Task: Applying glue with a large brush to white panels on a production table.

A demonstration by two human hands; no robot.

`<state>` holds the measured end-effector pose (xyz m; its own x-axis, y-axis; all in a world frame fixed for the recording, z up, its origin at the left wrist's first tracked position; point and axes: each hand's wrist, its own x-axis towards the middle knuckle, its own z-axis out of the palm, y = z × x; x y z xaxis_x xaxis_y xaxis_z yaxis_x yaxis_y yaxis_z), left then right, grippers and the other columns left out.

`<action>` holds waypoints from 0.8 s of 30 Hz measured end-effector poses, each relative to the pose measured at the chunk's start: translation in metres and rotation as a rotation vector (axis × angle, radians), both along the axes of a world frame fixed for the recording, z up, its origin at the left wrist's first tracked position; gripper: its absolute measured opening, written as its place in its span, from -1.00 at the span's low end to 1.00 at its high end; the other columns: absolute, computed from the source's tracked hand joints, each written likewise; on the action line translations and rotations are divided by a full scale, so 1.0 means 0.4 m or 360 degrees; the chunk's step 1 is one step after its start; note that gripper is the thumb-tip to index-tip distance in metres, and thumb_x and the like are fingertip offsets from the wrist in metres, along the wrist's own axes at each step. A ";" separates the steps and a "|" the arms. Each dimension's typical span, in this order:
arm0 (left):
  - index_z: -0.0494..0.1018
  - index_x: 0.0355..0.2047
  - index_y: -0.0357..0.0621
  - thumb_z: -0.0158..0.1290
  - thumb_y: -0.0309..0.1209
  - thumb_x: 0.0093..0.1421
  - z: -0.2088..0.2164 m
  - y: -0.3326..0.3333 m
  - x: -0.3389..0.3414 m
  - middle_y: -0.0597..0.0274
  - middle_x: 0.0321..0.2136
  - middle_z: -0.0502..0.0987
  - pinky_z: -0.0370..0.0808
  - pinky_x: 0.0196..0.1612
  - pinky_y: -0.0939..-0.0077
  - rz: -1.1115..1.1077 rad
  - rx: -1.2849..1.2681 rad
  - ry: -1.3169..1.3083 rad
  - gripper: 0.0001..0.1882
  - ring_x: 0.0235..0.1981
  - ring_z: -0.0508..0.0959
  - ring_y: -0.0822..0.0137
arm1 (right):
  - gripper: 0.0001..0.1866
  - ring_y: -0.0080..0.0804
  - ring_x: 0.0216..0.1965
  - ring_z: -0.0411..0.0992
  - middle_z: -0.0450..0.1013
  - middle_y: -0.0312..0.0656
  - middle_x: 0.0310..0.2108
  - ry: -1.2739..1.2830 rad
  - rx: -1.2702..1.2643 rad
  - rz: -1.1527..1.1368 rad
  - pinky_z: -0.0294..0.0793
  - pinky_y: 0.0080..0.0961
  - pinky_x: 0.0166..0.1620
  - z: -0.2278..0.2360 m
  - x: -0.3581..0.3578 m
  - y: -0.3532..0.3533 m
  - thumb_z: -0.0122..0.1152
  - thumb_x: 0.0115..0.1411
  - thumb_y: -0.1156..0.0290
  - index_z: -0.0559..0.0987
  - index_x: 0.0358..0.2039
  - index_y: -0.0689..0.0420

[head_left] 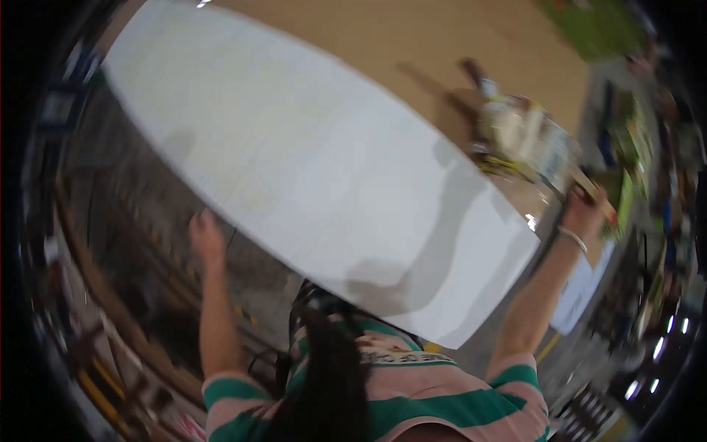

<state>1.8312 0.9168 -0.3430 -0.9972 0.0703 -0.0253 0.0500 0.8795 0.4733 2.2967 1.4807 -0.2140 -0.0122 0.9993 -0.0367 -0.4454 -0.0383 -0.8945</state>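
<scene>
A large white sheet (pixel 294 147) with curved-looking sides stretches in front of me, over a brown tabletop (pixel 412 37). To the left of its near edge, my left hand (pixel 208 234) hangs in the air, blurred, its fingers loosely apart and nothing visible in them. At the right, my right hand (pixel 585 214) is closed around a light-brown, handle-like piece (pixel 583 183) beside the table's right end; blur hides its exact kind. Close to that hand lies a cluster of pale, plastic-wrapped items (pixel 519 132), with a dark-handled tool (pixel 471 72) sticking out at its far side.
Green material (pixel 596 26) lies at the far right, with more green pieces (pixel 630 140) beyond the table. A pale blue-white panel (pixel 582 291) stands below my right forearm. Brown beams or rails (pixel 110 309) run along the left side.
</scene>
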 end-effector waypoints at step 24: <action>0.23 0.00 -0.55 -0.19 0.03 0.24 0.016 0.373 0.125 -0.22 -0.02 0.38 0.30 0.05 0.32 0.0632 0.1370 -0.0359 -0.29 0.00 0.41 0.01 | -0.80 -0.52 -0.43 0.50 0.53 -0.17 -0.45 -0.1042 0.0764 0.1748 0.47 -0.65 -0.35 0.103 -0.744 -0.514 0.16 0.12 0.45 0.56 -0.28 0.31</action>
